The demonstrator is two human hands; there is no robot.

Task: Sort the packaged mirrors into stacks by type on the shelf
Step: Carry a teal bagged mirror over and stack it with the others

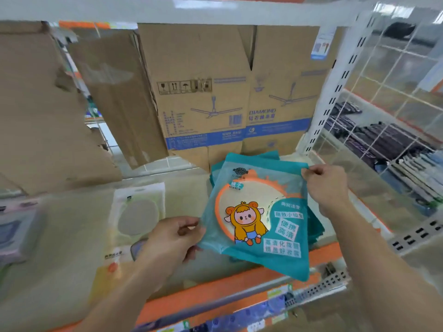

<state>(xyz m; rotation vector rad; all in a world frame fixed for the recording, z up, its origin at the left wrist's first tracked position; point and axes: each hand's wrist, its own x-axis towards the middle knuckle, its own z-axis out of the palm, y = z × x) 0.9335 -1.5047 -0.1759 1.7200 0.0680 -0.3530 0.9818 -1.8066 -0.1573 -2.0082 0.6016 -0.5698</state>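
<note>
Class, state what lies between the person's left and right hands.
The teal mirror packet, held by the left hand and right hand; the head view shows it.

Head camera looks down, close over shelf (235,291).

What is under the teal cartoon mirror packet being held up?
Under the teal packet, held by the left hand and right hand, lies a stack of teal packets; only its edges show, so their number is hidden.

Shelf (72,226): teal mirror stack (273,156), white packet (137,212)
</note>
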